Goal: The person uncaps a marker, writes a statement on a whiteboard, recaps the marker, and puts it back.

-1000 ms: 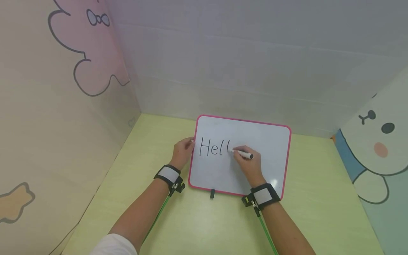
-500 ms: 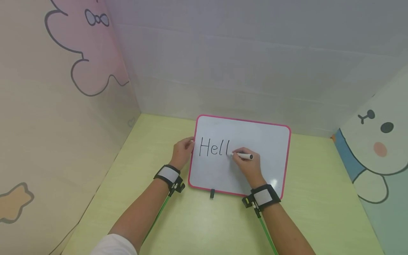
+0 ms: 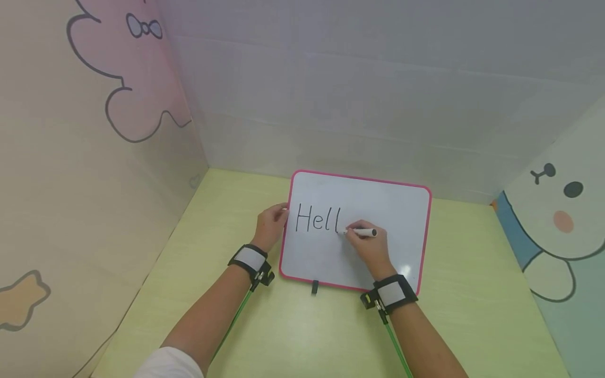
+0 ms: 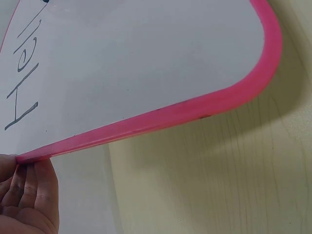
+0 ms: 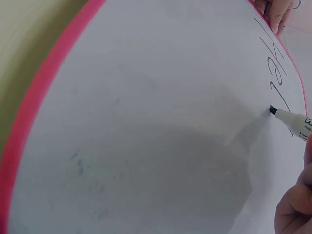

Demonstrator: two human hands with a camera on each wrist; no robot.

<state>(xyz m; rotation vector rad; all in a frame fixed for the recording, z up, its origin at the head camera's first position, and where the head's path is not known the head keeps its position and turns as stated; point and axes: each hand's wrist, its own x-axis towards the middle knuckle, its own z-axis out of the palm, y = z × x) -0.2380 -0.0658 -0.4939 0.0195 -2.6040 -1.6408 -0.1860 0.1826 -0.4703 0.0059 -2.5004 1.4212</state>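
A whiteboard (image 3: 321,257) with a pink frame (image 4: 195,109) stands tilted over the table, "Hell" handwritten on it in black. My left hand (image 3: 271,227) pinches its left edge, thumb in front and fingers behind, as the left wrist view shows. In my right hand (image 3: 371,247) is a white marker (image 3: 365,232), gripped like a pen. Its black tip (image 5: 273,110) is at the foot of the second "l" in the right wrist view. There, part of that hand (image 5: 295,204) shows at the right edge.
A small black piece (image 3: 314,286) lies at the board's lower edge. Pale yellow table (image 3: 293,336) surrounds the board. A grey wall (image 3: 331,115) rises behind, with cartoon-printed walls at left and right. Green cables (image 3: 232,325) run from both wrist straps.
The second "l" has grown from a short upper stroke to full height with a small curve at its foot. My right hand has moved slightly down with the marker; the left stays put.
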